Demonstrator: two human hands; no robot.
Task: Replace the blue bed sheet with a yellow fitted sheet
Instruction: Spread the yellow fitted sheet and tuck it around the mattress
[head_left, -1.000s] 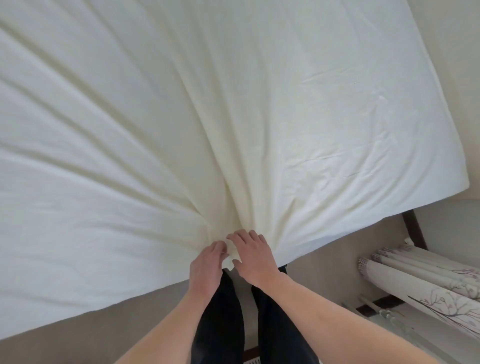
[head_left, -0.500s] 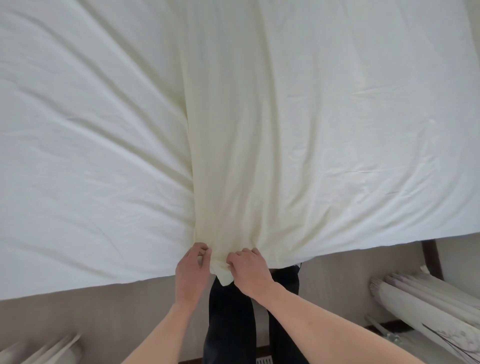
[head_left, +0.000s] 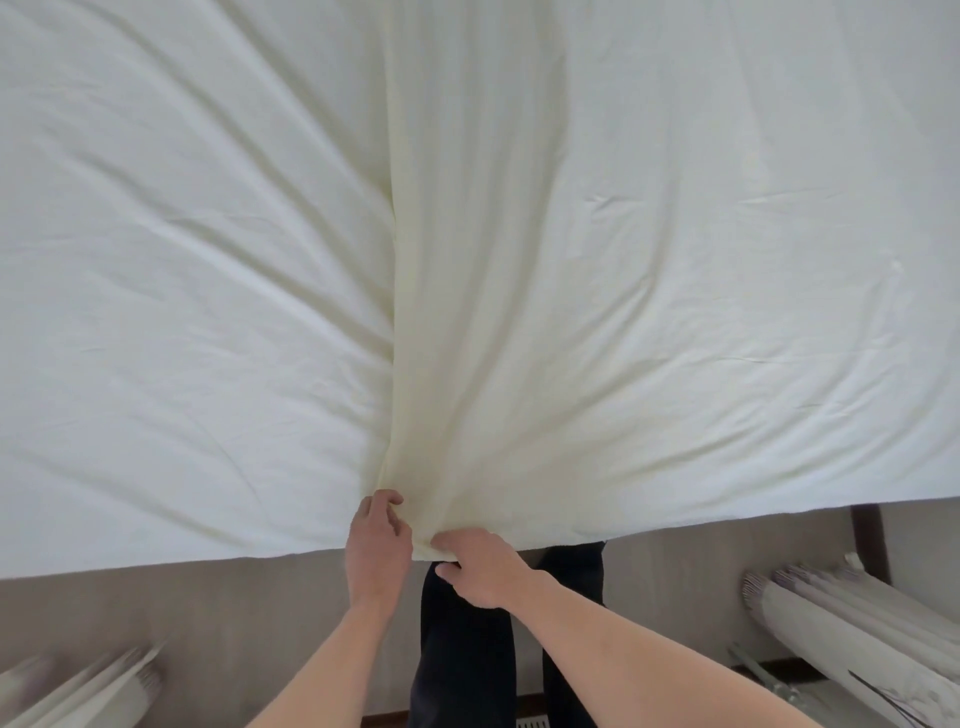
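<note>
A pale yellow sheet (head_left: 623, 260) covers the whole bed and fills most of the view. A bunched, deeper yellow band of it (head_left: 457, 364) runs down the middle to the near edge. My left hand (head_left: 376, 551) pinches that edge from the left. My right hand (head_left: 483, 569) grips the same gathered edge from the right, just beside the left hand. Creases fan out from the two hands. No blue sheet is in sight.
My dark trouser legs (head_left: 467, 649) stand against the bed's near edge on a beige floor (head_left: 208, 613). Pleated patterned curtains hang at the lower right (head_left: 857, 634) and lower left (head_left: 78, 696). A dark wooden bed post (head_left: 870, 545) shows at the right.
The view has swung left and the sheet's near edge now lies more level. Both hands have kept hold of the gathered edge and drawn it toward my legs.
</note>
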